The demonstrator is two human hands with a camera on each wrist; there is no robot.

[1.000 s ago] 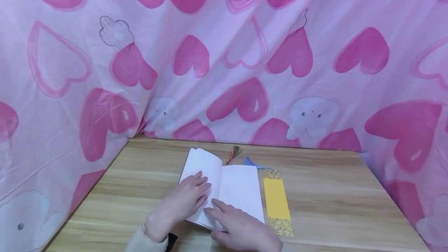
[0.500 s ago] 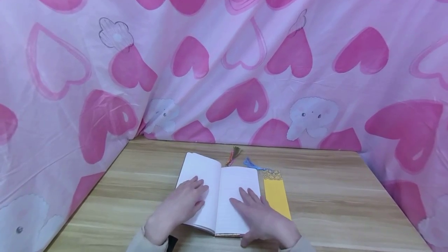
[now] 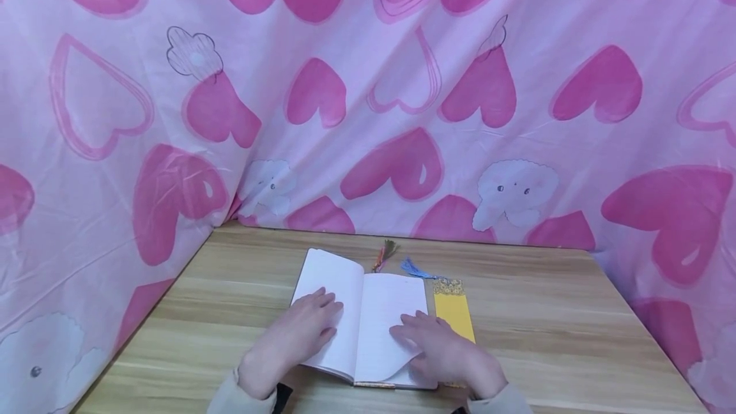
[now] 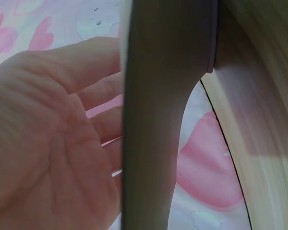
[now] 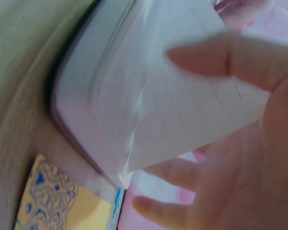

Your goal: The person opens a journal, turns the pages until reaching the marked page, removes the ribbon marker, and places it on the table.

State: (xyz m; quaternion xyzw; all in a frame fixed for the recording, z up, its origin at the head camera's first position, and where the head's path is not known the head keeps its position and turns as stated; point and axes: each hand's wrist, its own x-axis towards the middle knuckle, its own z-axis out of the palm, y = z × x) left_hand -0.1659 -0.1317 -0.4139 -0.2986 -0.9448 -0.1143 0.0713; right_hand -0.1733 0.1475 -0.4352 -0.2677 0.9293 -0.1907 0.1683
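Notebook (image 3: pixel 376 318): lies open on the table (image 3: pixel 546 324), under and between the two hands, white pages facing up
Left hand (image 3: pixel 301 331): over the left page (image 3: pixel 333 273), fingers extended and slightly spread, gripping nothing; in the left wrist view the palm shows, fingertips hidden behind a dark surface (image 4: pixel 153 120)
Right hand (image 3: pixel 439 344): at the outer side of the right page (image 3: pixel 397 289), thumb and fingers wide apart; whether it pinches the paper, cannot tell
Lifted leaf (image 5: pixel 177 115): near outer corner raised at the right hand; lies between thumb and fingers in the right wrist view, ruled lines faint, thumb blurred
Yellow bookmark (image 3: pixel 453 313): flat, just outside the right hand, near part mostly hidden by it; patterned band at far end
Blue tassel (image 3: pixel 420 269): beyond the right hand's fingertips, by the bookmark's far end
Multicoloured tassel (image 3: pixel 384 257): beyond both hands, at the notebook's far edge, roughly in line with the gap between them
Sleeves (image 3: pixel 499 401): pale, at both wrists
Pink cloth (image 3: pixel 356 43): heart-printed, upright beyond the hands and to either side
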